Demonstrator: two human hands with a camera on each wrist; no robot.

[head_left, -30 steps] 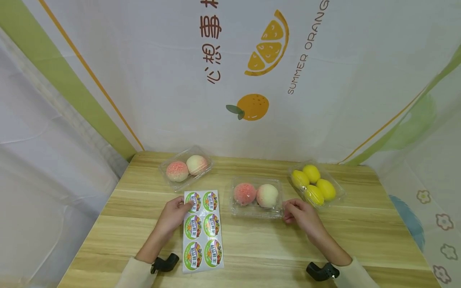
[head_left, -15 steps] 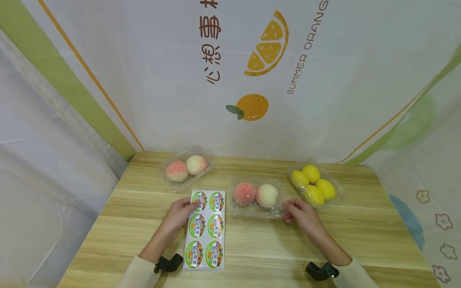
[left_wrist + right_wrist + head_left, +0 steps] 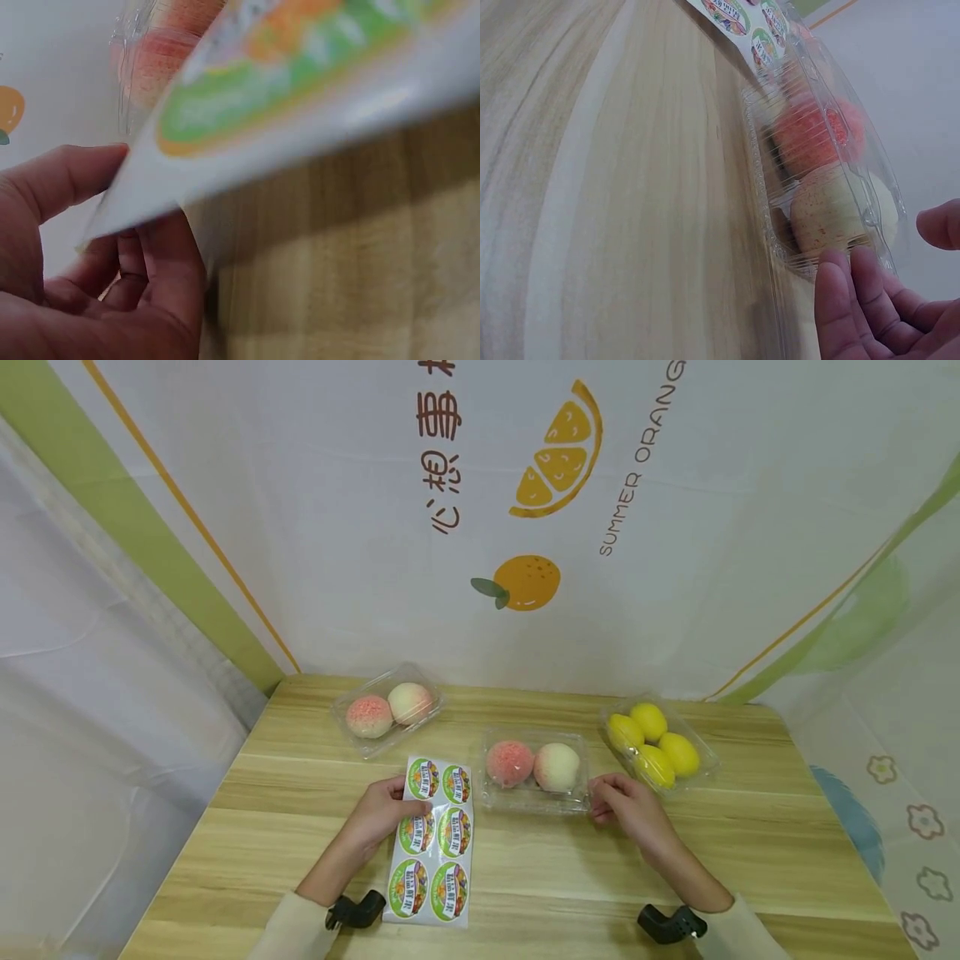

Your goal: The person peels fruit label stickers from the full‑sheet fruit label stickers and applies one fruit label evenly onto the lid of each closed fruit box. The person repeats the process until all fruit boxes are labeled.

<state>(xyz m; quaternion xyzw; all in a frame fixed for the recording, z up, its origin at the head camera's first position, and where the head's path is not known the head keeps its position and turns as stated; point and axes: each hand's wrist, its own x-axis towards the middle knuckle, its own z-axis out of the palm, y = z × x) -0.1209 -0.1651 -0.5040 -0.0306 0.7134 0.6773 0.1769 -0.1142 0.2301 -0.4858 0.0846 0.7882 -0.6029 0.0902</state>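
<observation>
Head view: my left hand (image 3: 382,814) pinches the sticker sheet (image 3: 433,842) at its upper left edge; my right hand (image 3: 626,806) holds the clear peach box (image 3: 534,770) at its right corner, bare tabletop (image 3: 570,877) in front.
Left wrist: the sheet's edge is lifted off the tabletop, thumb above, fingers (image 3: 161,277) curled beneath.
Right wrist: fingers (image 3: 847,300) together against the box's corner.

Peach box (image 3: 534,770) just beside sticker sheet (image 3: 435,842)

wooden table (image 3: 750,860) | three clear fruit boxes (image 3: 534,770) (two peaches, one lemons) | sticker sheet (image 3: 435,843)
</observation>
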